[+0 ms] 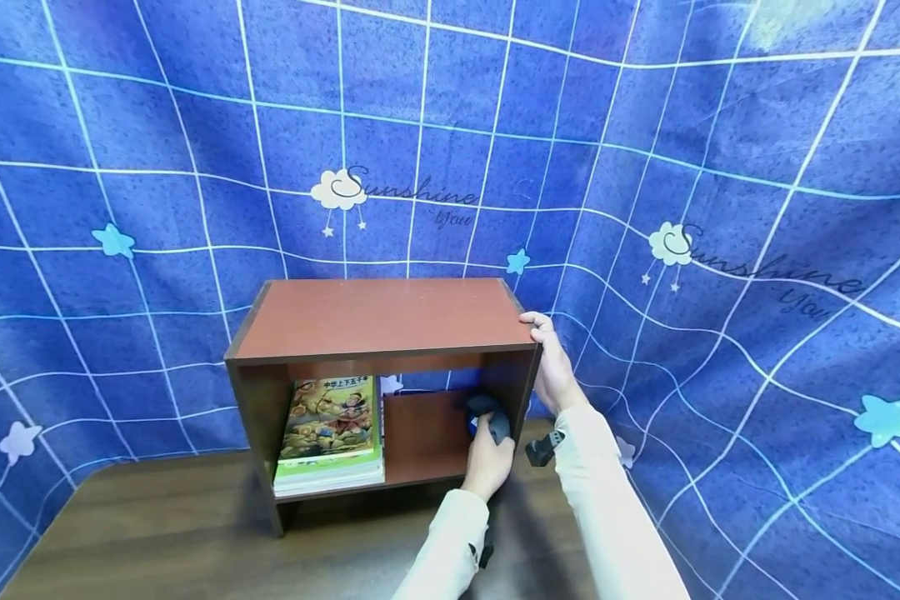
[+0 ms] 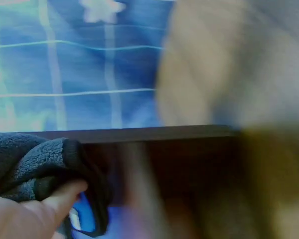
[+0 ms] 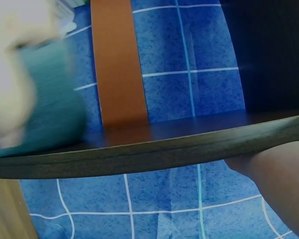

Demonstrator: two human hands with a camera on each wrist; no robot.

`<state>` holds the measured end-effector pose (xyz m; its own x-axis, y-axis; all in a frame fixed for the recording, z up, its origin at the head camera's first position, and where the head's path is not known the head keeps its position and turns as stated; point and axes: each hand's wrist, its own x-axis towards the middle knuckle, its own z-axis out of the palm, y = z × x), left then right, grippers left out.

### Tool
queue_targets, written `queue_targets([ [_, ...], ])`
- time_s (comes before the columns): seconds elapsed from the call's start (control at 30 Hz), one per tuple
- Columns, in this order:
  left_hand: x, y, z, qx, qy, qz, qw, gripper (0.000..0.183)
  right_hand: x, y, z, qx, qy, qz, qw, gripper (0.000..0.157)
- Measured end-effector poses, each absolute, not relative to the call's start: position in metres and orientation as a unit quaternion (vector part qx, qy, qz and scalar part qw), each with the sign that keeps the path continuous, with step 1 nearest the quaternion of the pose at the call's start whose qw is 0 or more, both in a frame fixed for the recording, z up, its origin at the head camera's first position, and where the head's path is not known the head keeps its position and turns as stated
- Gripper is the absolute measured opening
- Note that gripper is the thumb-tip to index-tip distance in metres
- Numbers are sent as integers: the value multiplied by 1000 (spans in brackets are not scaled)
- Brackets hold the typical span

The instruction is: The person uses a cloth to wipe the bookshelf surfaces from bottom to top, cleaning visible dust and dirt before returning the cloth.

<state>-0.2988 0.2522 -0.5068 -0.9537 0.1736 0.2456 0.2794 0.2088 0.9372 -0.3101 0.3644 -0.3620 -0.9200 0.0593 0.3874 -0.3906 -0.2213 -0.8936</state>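
Observation:
A dark grey, fuzzy cloth with black edging and a blue patch is in my left hand, inside the right end of a small brown shelf. In the left wrist view the thumb presses into its folds. My right hand grips the shelf's upper right corner from outside, fingertips over the top edge. From the right wrist view, the side panel's edge runs between the right hand and the shelf's inside, where the cloth looks blurred and teal.
A stack of books fills the left side of the shelf, the top one with an illustrated cover. The shelf stands on a wooden table. Blue curtains with a white grid hang behind and to the right.

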Motion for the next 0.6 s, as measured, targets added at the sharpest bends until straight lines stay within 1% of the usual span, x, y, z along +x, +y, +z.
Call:
queue_targets([
  [0.17,-296,248,-454,-140,-742,-651,72,58,-310,366,-363,146,-603,770,146,28],
  [0.33,-286,248,-403,-192,-708,-672,104,60,-310,368,-362,144,-606,765,162,30],
  [0.47,-279,254,-384,-231,-731,-632,113,61,-310,370,-362,136,-635,738,185,36],
  [0.6,-277,260,-383,-242,-766,-582,131,58,-310,372,-363,133,-653,723,181,41],
])
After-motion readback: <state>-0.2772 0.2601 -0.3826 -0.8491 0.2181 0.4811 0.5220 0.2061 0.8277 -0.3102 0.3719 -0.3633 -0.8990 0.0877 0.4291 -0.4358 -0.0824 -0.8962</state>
